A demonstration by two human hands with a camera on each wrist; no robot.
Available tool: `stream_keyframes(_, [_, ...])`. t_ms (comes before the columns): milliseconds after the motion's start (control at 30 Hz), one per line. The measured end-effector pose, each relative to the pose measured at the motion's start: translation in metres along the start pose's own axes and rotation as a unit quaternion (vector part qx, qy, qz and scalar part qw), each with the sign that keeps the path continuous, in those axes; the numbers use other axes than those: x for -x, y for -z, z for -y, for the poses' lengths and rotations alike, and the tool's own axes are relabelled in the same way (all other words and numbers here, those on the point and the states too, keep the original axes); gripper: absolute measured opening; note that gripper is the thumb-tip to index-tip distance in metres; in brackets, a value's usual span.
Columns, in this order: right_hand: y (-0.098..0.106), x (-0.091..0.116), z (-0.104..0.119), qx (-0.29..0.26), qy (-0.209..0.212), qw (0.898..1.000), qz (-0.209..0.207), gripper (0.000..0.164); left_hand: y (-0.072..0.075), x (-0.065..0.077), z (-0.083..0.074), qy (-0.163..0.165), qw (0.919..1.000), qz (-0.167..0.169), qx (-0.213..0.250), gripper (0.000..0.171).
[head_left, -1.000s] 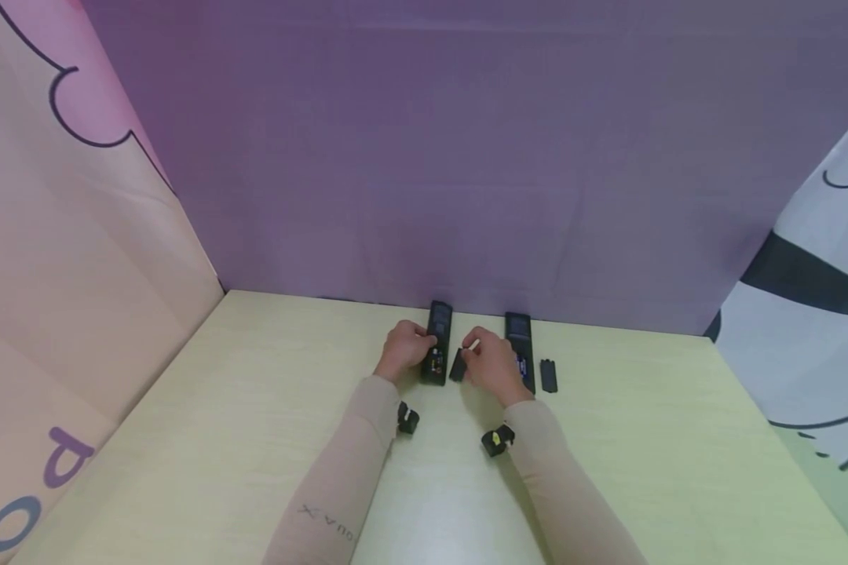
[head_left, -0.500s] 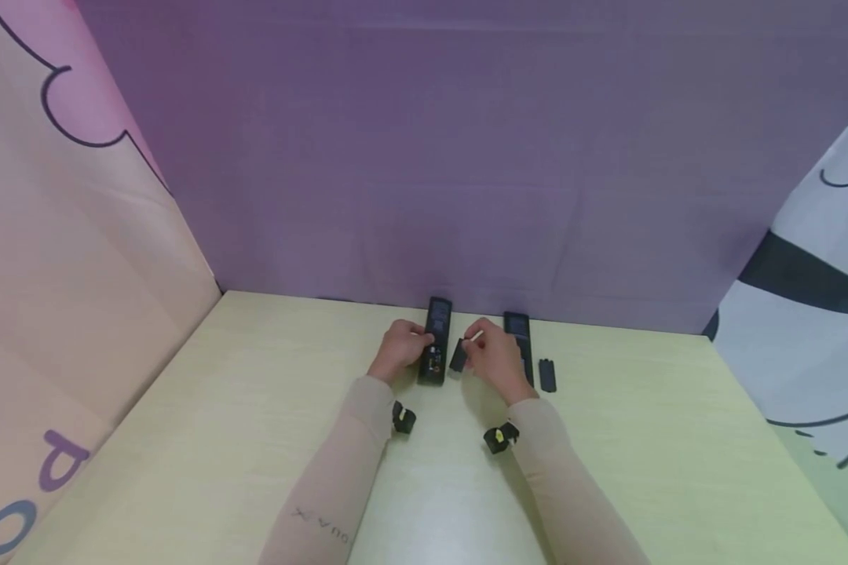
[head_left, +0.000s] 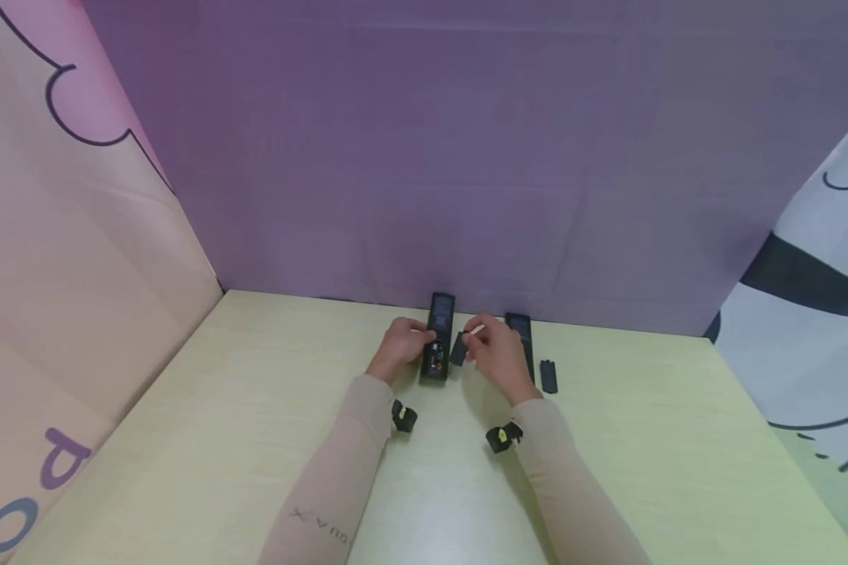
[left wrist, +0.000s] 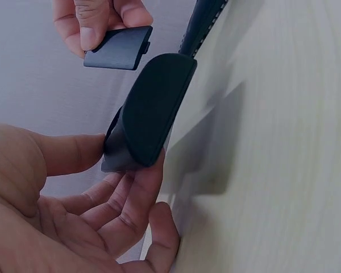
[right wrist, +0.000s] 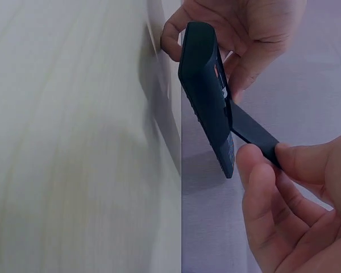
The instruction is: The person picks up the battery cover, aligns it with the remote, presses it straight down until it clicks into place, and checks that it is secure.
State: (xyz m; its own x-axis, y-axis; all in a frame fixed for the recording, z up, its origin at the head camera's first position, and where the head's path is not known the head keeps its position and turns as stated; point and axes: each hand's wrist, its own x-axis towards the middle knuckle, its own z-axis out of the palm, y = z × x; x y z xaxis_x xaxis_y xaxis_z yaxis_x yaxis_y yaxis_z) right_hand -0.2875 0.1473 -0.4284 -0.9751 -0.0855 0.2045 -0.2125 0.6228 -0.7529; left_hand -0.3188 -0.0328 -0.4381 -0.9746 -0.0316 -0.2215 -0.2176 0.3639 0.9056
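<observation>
"What does the head view show?"

"A long black plastic remote control (head_left: 440,318), my landmark, is gripped by the left hand (head_left: 401,345), thumb and fingers around its left edge. Just right of it, the right hand (head_left: 496,357) pinches a small flat black plastic cover (head_left: 459,350). Farther right are a second black remote control (head_left: 520,323), partly hidden by that hand, and a second flat black cover (head_left: 548,377)"

"What just changed?"

"The first cover has risen from low beside the landmark remote to level with its open compartment (head_left: 435,359). I judge both parts are now in hand, the cover not yet on. The compartment's contents are too small to tell"

"And the left wrist view?"

"It adds a small tab (left wrist: 146,48) on the cover's edge, and a narrow gap between cover and remote"

"The right wrist view?"

"There the cover slants against the remote's open side, pinched between thumb and fingers; whether they touch, I cannot tell"
</observation>
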Motion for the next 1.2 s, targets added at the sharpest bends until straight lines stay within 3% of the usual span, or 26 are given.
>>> stream_keyframes(433, [0.0011, -0.0003, 0.0024, -0.013, 0.024, 1.0, -0.01, 0.012, 0.0009, 0.002, -0.0029, -0.001, 0.9999, 0.007, 0.008, 0.035])
stream_keyframes(1200, [0.0017, 0.0014, 0.0074, -0.046, 0.019, 0.999, 0.001, 0.013, 0.0002, 0.003, -0.0051, -0.005, 0.9993, 0.022, 0.031, 0.036])
